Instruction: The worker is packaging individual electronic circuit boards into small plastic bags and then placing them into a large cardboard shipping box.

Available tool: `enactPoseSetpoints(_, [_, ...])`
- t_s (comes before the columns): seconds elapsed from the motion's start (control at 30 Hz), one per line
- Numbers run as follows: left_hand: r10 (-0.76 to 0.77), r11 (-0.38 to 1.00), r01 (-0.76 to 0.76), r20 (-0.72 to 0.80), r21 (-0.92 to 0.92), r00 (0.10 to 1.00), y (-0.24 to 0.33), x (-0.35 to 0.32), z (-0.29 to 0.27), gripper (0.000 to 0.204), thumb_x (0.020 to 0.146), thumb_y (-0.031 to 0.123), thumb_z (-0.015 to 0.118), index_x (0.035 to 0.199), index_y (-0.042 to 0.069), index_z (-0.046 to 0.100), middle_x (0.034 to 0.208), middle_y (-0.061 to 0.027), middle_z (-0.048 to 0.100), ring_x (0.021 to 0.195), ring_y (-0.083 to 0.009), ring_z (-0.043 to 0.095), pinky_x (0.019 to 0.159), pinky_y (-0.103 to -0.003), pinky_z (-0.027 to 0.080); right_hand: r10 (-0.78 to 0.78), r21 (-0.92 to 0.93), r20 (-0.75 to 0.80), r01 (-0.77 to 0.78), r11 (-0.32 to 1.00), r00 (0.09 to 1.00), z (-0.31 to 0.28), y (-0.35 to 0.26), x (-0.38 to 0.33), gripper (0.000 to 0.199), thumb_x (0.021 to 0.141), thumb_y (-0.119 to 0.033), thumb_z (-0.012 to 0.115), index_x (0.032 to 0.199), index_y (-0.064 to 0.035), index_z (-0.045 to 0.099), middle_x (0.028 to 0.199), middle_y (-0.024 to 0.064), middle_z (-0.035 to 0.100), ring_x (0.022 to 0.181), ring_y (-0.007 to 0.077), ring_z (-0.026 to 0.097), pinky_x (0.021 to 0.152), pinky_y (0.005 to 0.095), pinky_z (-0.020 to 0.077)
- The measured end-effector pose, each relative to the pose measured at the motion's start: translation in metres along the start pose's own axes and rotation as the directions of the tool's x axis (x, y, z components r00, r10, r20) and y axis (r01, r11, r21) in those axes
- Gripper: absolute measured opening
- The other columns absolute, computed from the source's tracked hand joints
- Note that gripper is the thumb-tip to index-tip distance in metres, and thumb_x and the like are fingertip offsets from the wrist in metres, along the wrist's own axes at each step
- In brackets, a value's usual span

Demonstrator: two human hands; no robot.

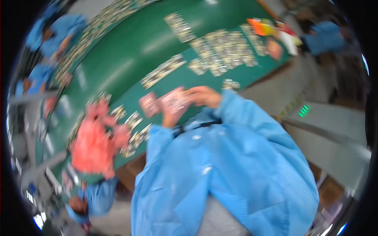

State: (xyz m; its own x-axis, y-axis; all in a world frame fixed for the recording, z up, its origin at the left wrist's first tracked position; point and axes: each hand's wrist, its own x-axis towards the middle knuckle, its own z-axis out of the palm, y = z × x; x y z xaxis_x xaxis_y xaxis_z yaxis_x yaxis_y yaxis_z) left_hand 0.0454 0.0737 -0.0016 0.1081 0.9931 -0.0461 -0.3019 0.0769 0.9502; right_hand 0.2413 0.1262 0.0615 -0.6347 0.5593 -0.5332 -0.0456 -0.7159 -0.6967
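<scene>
In front of my body, above the near edge of the green table, I hold a pink, see-through plastic packet. My left hand grips it from below and the left, its fingers partly covered by the pink film. The fingers of my right hand are bent and pinch the packet's right edge. Another pink packet is just left of it; blur hides whether the two touch. What is inside cannot be made out.
Rows of small pale-and-dark pieces cover the table's far right, with a strip of them nearer. A large pink plastic bag lies at left beside more pieces. Orange and yellow items sit far right. Co-workers in blue surround the table.
</scene>
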Motion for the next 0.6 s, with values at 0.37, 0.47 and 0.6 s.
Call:
enactPoseSetpoints(0.37, [-0.381, 0.492, 0.280, 0.085, -0.824, 0.921, 0.026, -0.040, -0.024, 0.063, 0.098, 0.057, 0.033, 0.142, 0.012, 0.041, 0.141, -0.0145, 0.048, 0.127, -0.0362, 0.048, 0.101, -0.054, 0.042, -0.019, -0.119, 0.030, 0.022, 0.993, 0.999, 0.022, 0.009, 0.037, 0.029, 0.087, -0.011, 0.066, 0.114, -0.0007, 0.062, 0.086, 0.0012, 0.065, 0.063, 0.0057, 0.050, 0.058, 0.0217, 0.0418])
enactPoseSetpoints(0.47, [-0.442, 0.479, 0.307, 0.076, -0.823, 0.894, 0.027, -0.044, -0.019, 0.060, 0.098, 0.054, 0.037, 0.140, 0.012, 0.043, 0.138, -0.0127, 0.051, 0.130, -0.0372, 0.046, 0.103, -0.055, 0.040, 0.000, -0.220, -0.033, -0.008, 0.975, 0.999, 0.010, 0.023, 0.060, 0.029, 0.087, -0.010, 0.066, 0.114, 0.0002, 0.062, 0.089, 0.0028, 0.067, 0.064, 0.0062, 0.053, 0.058, 0.0222, 0.0431])
enactPoseSetpoints(0.6, [-0.603, 0.683, 0.335, -0.243, -0.649, 0.760, -0.031, -0.057, -0.035, 0.053, 0.096, 0.054, 0.048, 0.132, 0.014, 0.048, 0.122, -0.0093, 0.058, 0.104, -0.0270, 0.057, 0.091, -0.043, 0.045, 0.098, -0.434, 0.030, -0.075, 0.898, 0.995, 0.017, 0.036, 0.110, 0.036, 0.088, -0.012, 0.064, 0.122, -0.0014, 0.059, 0.093, 0.0006, 0.068, 0.069, 0.0058, 0.055, 0.059, 0.0213, 0.0437])
